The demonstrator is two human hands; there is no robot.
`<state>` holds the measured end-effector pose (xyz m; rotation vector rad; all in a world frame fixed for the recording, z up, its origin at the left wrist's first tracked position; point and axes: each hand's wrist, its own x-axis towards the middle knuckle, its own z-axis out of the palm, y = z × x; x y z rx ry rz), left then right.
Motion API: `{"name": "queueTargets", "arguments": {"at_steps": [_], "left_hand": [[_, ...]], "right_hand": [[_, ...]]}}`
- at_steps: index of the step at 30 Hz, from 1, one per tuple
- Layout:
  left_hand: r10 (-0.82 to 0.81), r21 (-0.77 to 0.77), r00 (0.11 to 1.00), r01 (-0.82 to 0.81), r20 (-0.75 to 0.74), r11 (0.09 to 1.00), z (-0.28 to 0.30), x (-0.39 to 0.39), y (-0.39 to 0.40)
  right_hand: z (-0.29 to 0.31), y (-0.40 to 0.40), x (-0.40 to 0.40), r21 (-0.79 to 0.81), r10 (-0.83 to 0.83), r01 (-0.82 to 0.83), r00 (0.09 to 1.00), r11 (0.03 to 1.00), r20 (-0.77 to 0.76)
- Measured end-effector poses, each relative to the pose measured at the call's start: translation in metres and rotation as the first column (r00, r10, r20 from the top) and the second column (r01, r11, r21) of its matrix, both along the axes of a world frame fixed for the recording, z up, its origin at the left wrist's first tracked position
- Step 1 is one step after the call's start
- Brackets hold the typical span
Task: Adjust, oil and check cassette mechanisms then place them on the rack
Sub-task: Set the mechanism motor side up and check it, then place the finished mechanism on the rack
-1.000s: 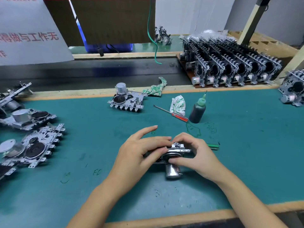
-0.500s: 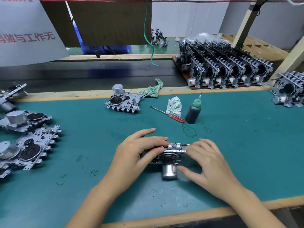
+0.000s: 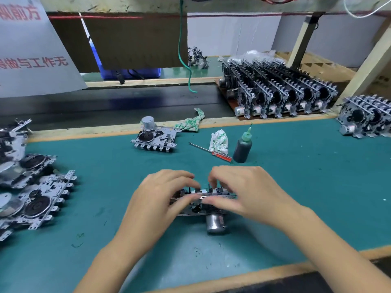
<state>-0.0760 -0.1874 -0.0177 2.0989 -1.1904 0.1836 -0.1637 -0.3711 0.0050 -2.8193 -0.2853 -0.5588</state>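
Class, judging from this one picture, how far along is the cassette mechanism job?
Done: the rack already holds rows of upright mechanisms. In hand: the left hand and right hand grip one mechanism on the mat; the oil bottle and screwdriver lie idle. Left: flat mechanisms wait at the left.

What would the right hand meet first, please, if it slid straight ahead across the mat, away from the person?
Probably the dark oil bottle, standing just beyond the right hand, with the red-handled screwdriver lying close beside it. Depth is hard to judge, so it could be either.
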Motion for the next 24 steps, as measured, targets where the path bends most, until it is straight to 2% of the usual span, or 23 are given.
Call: {"name": "queueTargets", "arguments": {"at_steps": [2, 5, 9, 13, 15, 19, 24], "left_hand": [[0.009, 0.038, 0.992, -0.014, 0.124, 0.999, 0.006, 0.000, 0.003], [-0.005, 0.085, 0.990, -0.007, 0.141, 0.996, 0.012, 0.000, 0.005], [-0.076, 0.099, 0.977, 0.057, 0.200, 0.994, 0.020, 0.003, -0.001], [-0.169, 0.103, 0.925, 0.142, 0.340, 0.985, 0.041, 0.001, -0.039], [-0.242, 0.158, 0.913, 0.199, 0.328, 0.967, 0.054, 0.000, -0.072], [-0.309, 0.212, 0.883, 0.246, 0.353, 0.946, 0.068, 0.000, -0.162], [-0.397, 0.316, 0.814, 0.278, 0.423, 0.907, 0.070, -0.010, -0.277]], "right_hand": [[0.005, 0.002, 0.009, -0.099, 0.022, -0.031, 0.996, 0.995, -0.088], [0.002, 0.001, 0.016, -0.078, 0.047, -0.063, 0.981, 0.995, -0.190], [0.004, -0.001, 0.005, -0.007, 0.067, -0.068, 0.992, 0.998, -0.107], [0.011, -0.025, -0.019, 0.113, -0.094, 0.089, 0.995, 0.990, 0.032], [0.017, -0.048, -0.031, 0.169, -0.208, 0.196, 0.977, 0.966, 0.054], [0.026, -0.110, -0.054, 0.239, -0.375, 0.355, 0.926, 0.904, 0.042], [0.027, -0.195, -0.071, 0.226, -0.564, 0.550, 0.826, 0.804, -0.001]]}}
